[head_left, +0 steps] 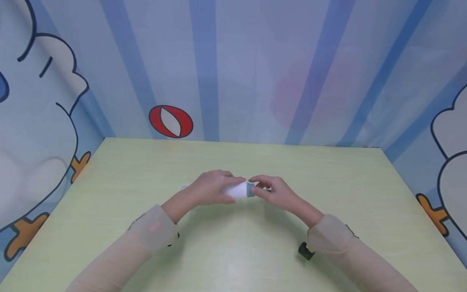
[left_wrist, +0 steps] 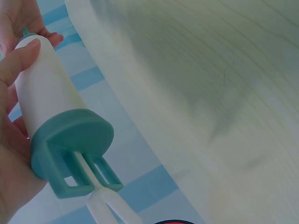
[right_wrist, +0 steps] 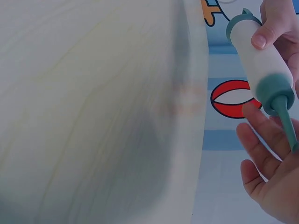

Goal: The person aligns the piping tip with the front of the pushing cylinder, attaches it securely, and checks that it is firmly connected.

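Observation:
A syringe-like dispenser lies sideways between the hands, with a white barrel (head_left: 238, 190), a teal collar (right_wrist: 274, 93) and a thin teal nozzle (right_wrist: 286, 122). At its other end are a teal flange (left_wrist: 74, 133) with two open loops and a white plunger rod (left_wrist: 100, 193). My left hand (head_left: 211, 188) grips the barrel, its thumb lying along the white wall. Around the nozzle end is my right hand (head_left: 275, 192), thumb at the collar and the other fingers spread loosely beside it. In the right wrist view the nozzle passes in front of the palm; the right thumb is hidden there.
Beneath both hands is a pale yellow-green table (head_left: 233, 251). A blue striped wall (head_left: 240, 81) with a printed red and white ball (head_left: 170, 121) stands behind it, and cartoon-printed walls flank both sides. A small black cylinder (head_left: 305, 251) shows by the right cuff.

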`<state>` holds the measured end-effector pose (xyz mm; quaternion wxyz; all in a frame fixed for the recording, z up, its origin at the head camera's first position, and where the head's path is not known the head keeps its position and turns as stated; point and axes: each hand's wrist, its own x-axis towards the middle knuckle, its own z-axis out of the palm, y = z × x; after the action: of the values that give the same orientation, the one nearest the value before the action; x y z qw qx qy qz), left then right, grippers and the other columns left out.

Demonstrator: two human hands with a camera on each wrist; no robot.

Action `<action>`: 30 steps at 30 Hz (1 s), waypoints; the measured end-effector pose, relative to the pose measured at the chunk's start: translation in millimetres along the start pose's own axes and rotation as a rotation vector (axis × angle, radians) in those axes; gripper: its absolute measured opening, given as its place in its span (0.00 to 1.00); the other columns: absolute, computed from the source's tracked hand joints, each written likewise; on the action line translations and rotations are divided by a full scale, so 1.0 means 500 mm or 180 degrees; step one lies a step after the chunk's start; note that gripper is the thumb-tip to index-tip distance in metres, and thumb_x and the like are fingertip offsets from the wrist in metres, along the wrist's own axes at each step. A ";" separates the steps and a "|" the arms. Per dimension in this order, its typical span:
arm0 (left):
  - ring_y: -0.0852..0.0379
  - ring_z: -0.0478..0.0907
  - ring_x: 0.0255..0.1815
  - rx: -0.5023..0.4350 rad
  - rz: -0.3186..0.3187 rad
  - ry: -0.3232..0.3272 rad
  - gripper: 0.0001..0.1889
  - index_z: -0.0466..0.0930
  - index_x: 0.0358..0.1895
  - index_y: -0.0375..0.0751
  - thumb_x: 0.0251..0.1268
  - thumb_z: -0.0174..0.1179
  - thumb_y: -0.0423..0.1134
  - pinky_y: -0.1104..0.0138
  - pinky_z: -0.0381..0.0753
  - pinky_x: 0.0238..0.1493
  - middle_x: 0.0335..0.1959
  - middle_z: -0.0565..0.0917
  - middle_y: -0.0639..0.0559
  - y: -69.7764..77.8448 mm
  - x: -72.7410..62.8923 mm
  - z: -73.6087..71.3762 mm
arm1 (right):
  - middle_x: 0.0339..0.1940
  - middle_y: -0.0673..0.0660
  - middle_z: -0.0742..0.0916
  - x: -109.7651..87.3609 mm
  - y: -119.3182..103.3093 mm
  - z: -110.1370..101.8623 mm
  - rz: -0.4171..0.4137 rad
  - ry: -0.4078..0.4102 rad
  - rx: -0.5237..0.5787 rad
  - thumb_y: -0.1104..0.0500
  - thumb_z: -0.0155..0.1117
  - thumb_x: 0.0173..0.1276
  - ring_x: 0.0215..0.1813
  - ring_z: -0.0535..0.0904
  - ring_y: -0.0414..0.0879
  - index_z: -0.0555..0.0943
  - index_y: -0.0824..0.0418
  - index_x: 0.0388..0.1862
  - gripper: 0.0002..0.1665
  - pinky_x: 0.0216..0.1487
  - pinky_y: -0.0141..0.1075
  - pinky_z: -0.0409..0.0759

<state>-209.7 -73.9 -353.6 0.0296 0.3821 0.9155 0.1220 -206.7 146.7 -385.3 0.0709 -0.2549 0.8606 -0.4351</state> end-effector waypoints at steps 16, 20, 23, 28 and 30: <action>0.56 0.74 0.42 -0.0026 -0.0030 0.0013 0.28 0.71 0.57 0.54 0.49 0.64 0.47 0.63 0.75 0.39 0.47 0.78 0.52 -0.003 -0.001 0.004 | 0.35 0.56 0.83 -0.001 -0.002 0.004 -0.0209 0.0073 0.0014 0.58 0.61 0.58 0.38 0.75 0.45 0.77 0.62 0.44 0.15 0.40 0.37 0.71; 0.56 0.75 0.43 -0.0006 -0.0042 0.0002 0.28 0.71 0.57 0.54 0.49 0.64 0.48 0.62 0.75 0.39 0.47 0.78 0.51 -0.003 -0.001 0.004 | 0.38 0.58 0.84 -0.003 -0.003 0.000 -0.0081 -0.0021 0.0037 0.56 0.57 0.62 0.41 0.78 0.47 0.74 0.62 0.51 0.20 0.37 0.34 0.75; 0.56 0.75 0.44 -0.0011 -0.0097 -0.0021 0.29 0.70 0.58 0.55 0.48 0.64 0.49 0.62 0.75 0.40 0.48 0.78 0.52 -0.004 0.000 0.006 | 0.42 0.60 0.83 -0.004 -0.004 -0.001 -0.0087 0.0004 0.0034 0.57 0.60 0.60 0.44 0.79 0.49 0.70 0.62 0.56 0.25 0.41 0.37 0.77; 0.57 0.74 0.44 -0.0055 -0.0149 -0.0028 0.29 0.70 0.58 0.56 0.47 0.65 0.49 0.63 0.75 0.41 0.48 0.78 0.53 -0.007 0.000 0.007 | 0.42 0.57 0.81 -0.003 -0.006 0.003 -0.0285 0.0131 -0.0032 0.63 0.65 0.53 0.42 0.75 0.48 0.71 0.62 0.49 0.23 0.43 0.42 0.72; 0.57 0.74 0.43 -0.0053 -0.0092 -0.0002 0.29 0.70 0.57 0.55 0.48 0.65 0.49 0.63 0.75 0.41 0.47 0.78 0.53 -0.007 0.001 0.008 | 0.40 0.56 0.80 -0.002 -0.007 0.005 -0.0322 0.0147 -0.0017 0.65 0.66 0.52 0.40 0.73 0.46 0.72 0.62 0.44 0.20 0.42 0.41 0.71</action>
<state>-211.9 -75.4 -358.4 0.0349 0.3687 0.9199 0.1291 -203.3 143.5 -384.2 0.0282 -0.2882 0.8492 -0.4416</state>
